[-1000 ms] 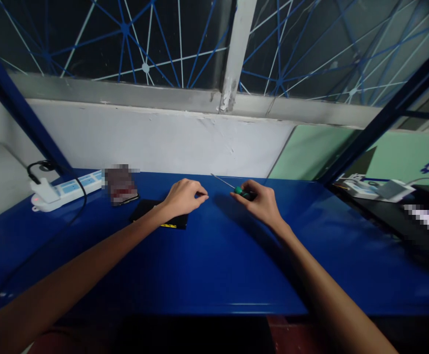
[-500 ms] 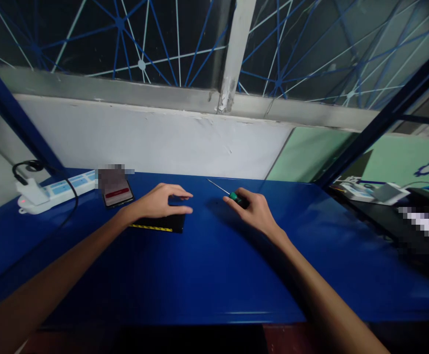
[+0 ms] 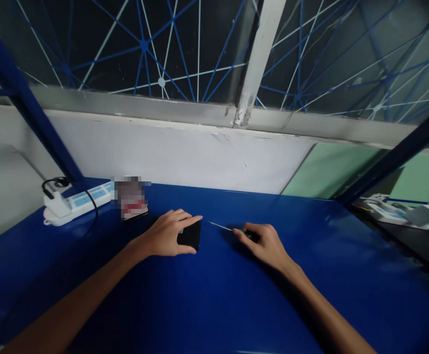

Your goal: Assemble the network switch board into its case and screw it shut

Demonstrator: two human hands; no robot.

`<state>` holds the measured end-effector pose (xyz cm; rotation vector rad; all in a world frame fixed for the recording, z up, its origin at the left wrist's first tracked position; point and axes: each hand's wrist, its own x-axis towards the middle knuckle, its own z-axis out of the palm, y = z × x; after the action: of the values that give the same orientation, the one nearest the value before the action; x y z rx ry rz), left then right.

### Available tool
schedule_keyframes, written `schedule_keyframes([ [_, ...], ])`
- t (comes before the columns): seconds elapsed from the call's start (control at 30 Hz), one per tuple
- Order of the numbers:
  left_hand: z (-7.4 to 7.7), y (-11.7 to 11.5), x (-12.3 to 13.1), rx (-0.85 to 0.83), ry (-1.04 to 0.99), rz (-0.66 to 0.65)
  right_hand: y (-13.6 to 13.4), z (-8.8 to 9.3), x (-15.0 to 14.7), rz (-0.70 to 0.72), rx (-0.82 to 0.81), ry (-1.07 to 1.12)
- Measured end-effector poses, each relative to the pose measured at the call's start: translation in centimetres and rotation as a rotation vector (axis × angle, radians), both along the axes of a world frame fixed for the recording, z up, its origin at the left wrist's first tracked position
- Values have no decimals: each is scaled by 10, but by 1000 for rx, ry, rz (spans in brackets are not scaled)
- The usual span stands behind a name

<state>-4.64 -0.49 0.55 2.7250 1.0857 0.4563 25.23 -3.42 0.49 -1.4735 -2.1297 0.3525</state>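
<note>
My left hand [image 3: 166, 233] is over a flat black rectangular object [image 3: 190, 236] on the blue table. Its thumb lies along the near edge and its index finger along the far edge, gripping it across its width. The palm hides the object's left part. A small light patch shows beside the fingers. To the right, my right hand [image 3: 264, 241] is closed round the dark green handle of a screwdriver [image 3: 242, 232]. The thin metal shaft points left, toward the black object but apart from it. Most of the handle is hidden by the fingers.
A white power strip [image 3: 74, 206] with a plugged-in adapter and black cable lies at the left. Beside it is a phone [image 3: 133, 204], partly pixelated. White items [image 3: 402, 211] stand on a dark surface at the right. Blue posts frame both sides before the window wall.
My left hand has come down onto the black object, covering its yellow-and-black striped edge. My right hand keeps hold of the screwdriver. The camera view has tilted up and shifted left.
</note>
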Motion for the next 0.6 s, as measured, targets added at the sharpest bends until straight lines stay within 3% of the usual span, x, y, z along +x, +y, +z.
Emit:
schedule_keyframes([
  [0.37,-4,8,-3,8,-74,61,-4,-9,-14,41,-32,-14],
  [0.6,-6,7,-1,25,-86,74,-5,-7,-17,78,36,-75],
])
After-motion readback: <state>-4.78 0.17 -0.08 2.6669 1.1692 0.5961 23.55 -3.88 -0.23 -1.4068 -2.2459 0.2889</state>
